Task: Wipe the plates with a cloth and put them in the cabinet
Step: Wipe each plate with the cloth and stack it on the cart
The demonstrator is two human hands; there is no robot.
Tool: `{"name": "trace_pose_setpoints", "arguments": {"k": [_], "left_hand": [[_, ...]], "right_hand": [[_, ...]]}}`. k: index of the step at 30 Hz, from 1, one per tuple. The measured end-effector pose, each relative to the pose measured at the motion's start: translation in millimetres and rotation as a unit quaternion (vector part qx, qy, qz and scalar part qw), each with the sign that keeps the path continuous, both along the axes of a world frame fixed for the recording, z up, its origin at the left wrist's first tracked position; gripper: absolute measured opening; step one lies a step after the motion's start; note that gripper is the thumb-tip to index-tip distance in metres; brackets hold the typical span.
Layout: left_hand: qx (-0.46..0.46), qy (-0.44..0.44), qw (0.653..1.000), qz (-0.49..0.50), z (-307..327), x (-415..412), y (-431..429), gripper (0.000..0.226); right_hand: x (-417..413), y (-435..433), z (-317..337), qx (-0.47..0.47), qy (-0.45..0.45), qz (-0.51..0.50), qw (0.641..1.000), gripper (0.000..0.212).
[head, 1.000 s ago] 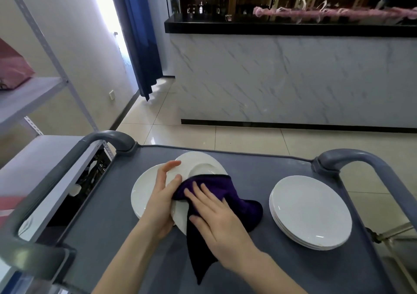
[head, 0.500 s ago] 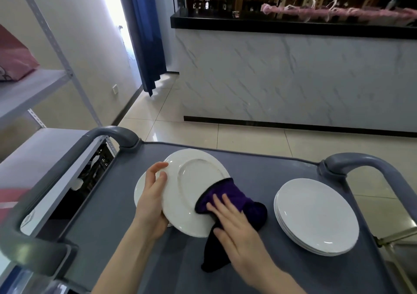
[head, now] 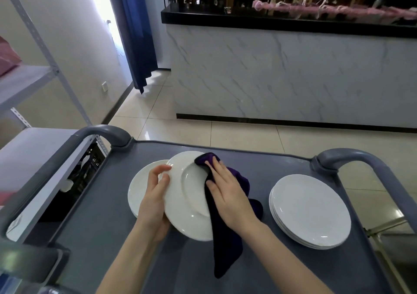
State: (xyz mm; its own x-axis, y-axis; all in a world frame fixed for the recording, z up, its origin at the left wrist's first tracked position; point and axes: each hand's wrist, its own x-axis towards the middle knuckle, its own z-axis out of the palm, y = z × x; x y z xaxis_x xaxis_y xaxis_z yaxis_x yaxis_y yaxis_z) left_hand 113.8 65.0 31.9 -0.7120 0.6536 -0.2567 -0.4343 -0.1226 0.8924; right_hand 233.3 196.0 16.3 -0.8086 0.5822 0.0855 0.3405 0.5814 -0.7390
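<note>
The left hand (head: 155, 194) pinches the plate (head: 187, 203) by its rim, a stiff, slick, breakable thing, while the right hand (head: 228, 194) presses the soft cloth (head: 228, 237) flat, fingers spread.

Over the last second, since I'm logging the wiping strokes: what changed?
The right hand swept the purple cloth from the held plate's near edge up to its far rim. The left hand kept gripping that plate's left edge. The stack of plates on the right and the cart stayed put.
</note>
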Motion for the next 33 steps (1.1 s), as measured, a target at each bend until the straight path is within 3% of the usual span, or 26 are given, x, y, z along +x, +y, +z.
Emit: {"name": "trace_pose_setpoints", "arguments": {"k": [3,6,13,18,24,28,31,33], "left_hand": [[0.002,-0.016,1.000,0.022,-2,-8,-4,0.026],[0.001,-0.025,0.999,0.045,-4,-17,-7,0.027],[0.002,-0.021,0.999,0.044,-4,-16,4,0.029],[0.000,-0.024,0.998,0.055,-5,-19,-2,0.032],[0.003,-0.015,1.000,-0.003,0,-22,-11,0.023],[0.020,0.014,0.999,-0.048,3,-21,-11,0.011],[0.005,0.024,0.997,-0.077,3,-15,-9,0.008],[-0.004,0.027,0.997,-0.078,-1,-12,-9,0.021]], "right_hand": [[20,-5,-7,-0.075,0.033,-0.010,0.997,0.048],[41,-20,-15,-0.088,0.043,-0.004,0.995,0.048],[31,-63,-10,0.048,0.010,0.088,0.995,0.047],[37,-60,-15,0.088,-0.005,0.112,0.990,0.049],[44,-34,-20,-0.036,0.064,-0.011,0.997,0.049],[16,-11,4,-0.069,0.070,-0.051,0.994,0.049],[-6,-12,17,0.005,0.027,0.005,1.000,0.045],[-15,-19,18,0.073,-0.004,0.048,0.996,0.045]]}}
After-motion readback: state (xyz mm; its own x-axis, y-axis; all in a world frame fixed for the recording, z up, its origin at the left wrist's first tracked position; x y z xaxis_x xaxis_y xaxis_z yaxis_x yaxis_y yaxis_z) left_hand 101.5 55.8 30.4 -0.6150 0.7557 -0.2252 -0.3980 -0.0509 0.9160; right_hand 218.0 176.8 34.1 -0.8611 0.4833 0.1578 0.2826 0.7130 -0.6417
